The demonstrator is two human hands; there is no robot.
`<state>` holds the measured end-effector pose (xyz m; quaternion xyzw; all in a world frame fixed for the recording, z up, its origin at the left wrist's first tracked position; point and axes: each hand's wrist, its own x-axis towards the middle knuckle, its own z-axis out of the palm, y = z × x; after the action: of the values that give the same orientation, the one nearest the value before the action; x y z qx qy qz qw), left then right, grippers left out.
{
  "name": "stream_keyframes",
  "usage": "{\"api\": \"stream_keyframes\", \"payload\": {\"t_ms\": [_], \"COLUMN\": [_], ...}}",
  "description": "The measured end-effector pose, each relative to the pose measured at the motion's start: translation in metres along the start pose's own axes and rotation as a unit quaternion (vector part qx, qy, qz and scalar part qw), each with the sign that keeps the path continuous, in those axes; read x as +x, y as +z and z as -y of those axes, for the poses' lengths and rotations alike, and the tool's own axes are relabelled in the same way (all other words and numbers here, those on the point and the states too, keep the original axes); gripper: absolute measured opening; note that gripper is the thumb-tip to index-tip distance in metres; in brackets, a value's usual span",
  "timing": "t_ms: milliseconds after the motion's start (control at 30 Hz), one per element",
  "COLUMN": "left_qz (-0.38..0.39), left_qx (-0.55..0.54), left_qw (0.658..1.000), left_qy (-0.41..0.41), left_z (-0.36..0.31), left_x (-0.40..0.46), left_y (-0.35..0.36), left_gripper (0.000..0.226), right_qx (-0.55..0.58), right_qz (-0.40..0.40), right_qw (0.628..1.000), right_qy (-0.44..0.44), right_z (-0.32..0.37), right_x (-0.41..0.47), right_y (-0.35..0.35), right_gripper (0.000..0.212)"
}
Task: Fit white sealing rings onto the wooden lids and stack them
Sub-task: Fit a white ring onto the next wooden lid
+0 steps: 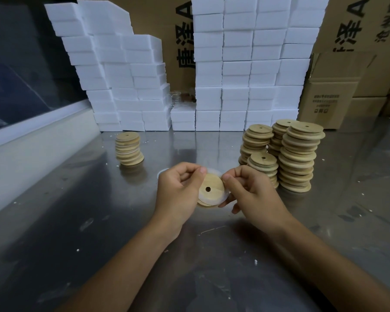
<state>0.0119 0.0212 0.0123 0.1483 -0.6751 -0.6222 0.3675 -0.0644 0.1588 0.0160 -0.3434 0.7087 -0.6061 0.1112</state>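
Over the near middle of the table [99, 221], both hands hold one wooden lid [212, 188] tilted up toward the person. Left hand [178, 194] pinches the white ring [208, 171] at the lid's top edge, thumb and forefinger together; right hand [250, 192] pinches the ring at the other side while its lower fingers prop the lid from beneath. Looks like they're stretching the ring over the rim, so the step seems partly done. Just behind the left hand, another white ring [162, 171] lies flat, handy for next. Further left, a short finished stack [128, 148], slightly leaning. Right side, tall lid stacks [297, 158], probably the supply, within easy reach. Back: foam blocks [245, 70] and cardboard boxes [333, 95].
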Motion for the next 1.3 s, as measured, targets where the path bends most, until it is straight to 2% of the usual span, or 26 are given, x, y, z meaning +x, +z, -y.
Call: {"api": "stream_keyframes", "payload": {"t_ms": [133,233,467,700,1133,1300], "left_qz": [-0.012,-0.013,-0.022,-0.025,-0.025,0.017], "left_qx": [0.002,0.021,0.006,0.003,-0.063,-0.007], "left_qw": [1.0,1.0,0.999,0.999,0.997,0.999], "left_qy": [0.003,0.015,0.029,0.027,0.023,0.037], "left_z": [0.0,0.0,-0.003,-0.006,-0.008,-0.009], "left_x": [0.0,0.0,0.001,0.001,0.0,0.004], "left_y": [-0.002,-0.003,-0.003,-0.002,-0.001,-0.009], "left_gripper": [0.008,0.011,0.015,0.014,0.006,0.013], "right_qx": [0.022,0.084,0.18,0.189,0.231,0.218], "right_qz": [0.03,0.052,0.043,0.065,0.005,-0.017], "right_qw": [0.999,0.993,0.976,0.974,0.968,0.974], "right_qy": [0.023,0.064,0.117,0.11,0.101,0.068], "right_z": [0.003,0.005,0.005,0.01,0.003,0.003], "right_x": [0.0,-0.001,-0.002,-0.001,-0.002,-0.001], "right_y": [-0.001,0.001,0.006,-0.002,0.01,0.003], "right_gripper": [0.014,0.019,0.016,0.017,0.018,0.011]}}
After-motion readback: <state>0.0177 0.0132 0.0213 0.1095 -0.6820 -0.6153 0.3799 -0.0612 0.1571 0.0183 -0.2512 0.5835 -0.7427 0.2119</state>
